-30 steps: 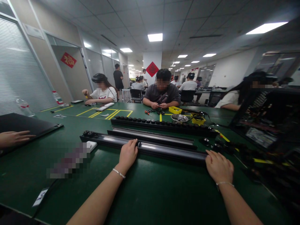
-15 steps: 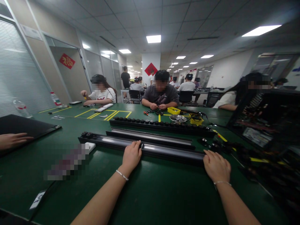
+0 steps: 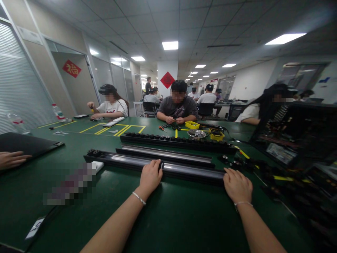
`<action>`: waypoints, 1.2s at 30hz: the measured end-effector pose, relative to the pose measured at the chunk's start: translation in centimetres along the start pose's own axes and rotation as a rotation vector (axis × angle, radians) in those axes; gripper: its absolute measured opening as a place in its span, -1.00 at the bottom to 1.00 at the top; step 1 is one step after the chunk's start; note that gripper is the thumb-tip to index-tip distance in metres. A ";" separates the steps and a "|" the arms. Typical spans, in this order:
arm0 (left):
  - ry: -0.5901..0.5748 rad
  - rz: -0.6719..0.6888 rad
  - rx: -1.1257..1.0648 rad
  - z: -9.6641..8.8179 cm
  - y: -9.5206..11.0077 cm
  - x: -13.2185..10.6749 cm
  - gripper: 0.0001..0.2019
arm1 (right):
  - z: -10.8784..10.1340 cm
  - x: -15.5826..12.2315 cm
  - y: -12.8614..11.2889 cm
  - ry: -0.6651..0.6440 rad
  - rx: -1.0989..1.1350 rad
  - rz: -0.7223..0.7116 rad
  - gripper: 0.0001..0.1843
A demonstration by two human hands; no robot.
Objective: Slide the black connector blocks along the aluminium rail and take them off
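Note:
A long black channel [image 3: 195, 172] with a shiny, greyish inside lies across the green table in front of me. My left hand [image 3: 152, 175] is closed at its middle, fingertips on a small black piece [image 3: 161, 165] that sits across the channel. Part of that piece is hidden by my fingers. My right hand [image 3: 238, 184] grips the channel's right end, fingers over the far side. Several small black parts [image 3: 94, 152] sit in the channel's left end. Just behind lies a second channel [image 3: 168, 153], and beyond it a black strip lined with knob-like parts [image 3: 179, 142].
On the right stand an open black computer case [image 3: 281, 151] and dark clutter. A metal dish [image 3: 196, 134] and a yellow tray [image 3: 192, 125] lie farther back. At left, a co-worker's hand [image 3: 14, 160] rests on a black panel [image 3: 37, 146]. Other people sit across the table.
My left hand has slid a little to the right along the channel together with the small black piece. My right hand stays on the right end. The view has shifted slightly.

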State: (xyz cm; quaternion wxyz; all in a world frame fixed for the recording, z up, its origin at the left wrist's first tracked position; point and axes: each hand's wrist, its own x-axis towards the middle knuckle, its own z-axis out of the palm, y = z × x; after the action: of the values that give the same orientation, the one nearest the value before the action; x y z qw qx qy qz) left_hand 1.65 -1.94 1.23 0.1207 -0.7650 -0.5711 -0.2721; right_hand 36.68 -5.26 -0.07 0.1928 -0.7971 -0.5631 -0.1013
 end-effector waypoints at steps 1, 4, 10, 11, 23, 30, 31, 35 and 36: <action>-0.003 0.001 0.000 0.0 0.1 0.0 -0.61 | 0.0 0.0 0.0 -0.003 0.001 0.002 -0.45; -0.010 0.004 0.000 0.2 0.5 0.0 -0.60 | -0.1 0.0 -0.1 -0.009 0.001 0.008 -0.45; -0.010 -0.001 -0.010 0.2 1.1 0.0 -0.60 | -0.3 -0.1 -0.3 -0.001 -0.004 0.013 -0.45; -0.010 0.001 -0.011 0.1 1.2 0.0 -0.60 | -0.3 -0.1 -0.3 -0.001 -0.003 0.014 -0.45; -0.002 0.012 -0.025 0.2 2.2 0.1 -0.59 | 0.1 -0.2 -0.2 0.055 -0.022 -0.010 -0.47; -0.023 0.017 -0.029 0.2 2.6 0.1 -0.58 | -0.3 -0.1 -0.4 -0.001 0.004 0.009 -0.44; -0.028 0.015 -0.032 0.2 2.7 0.1 -0.58 | -0.4 -0.1 -0.4 -0.010 0.007 0.011 -0.44; -0.042 0.011 -0.036 0.2 3.0 0.2 -0.57 | -0.6 -0.1 -0.5 -0.027 0.012 0.012 -0.42; -0.044 0.010 -0.036 0.2 3.1 0.2 -0.57 | -0.6 -0.1 -0.4 -0.027 0.013 0.011 -0.42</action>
State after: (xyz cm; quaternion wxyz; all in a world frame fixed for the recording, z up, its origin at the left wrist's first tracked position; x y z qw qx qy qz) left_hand 4.62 -2.66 1.52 0.0956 -0.7756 -0.5650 -0.2646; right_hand 36.25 -5.50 0.51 0.1909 -0.8004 -0.5617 -0.0860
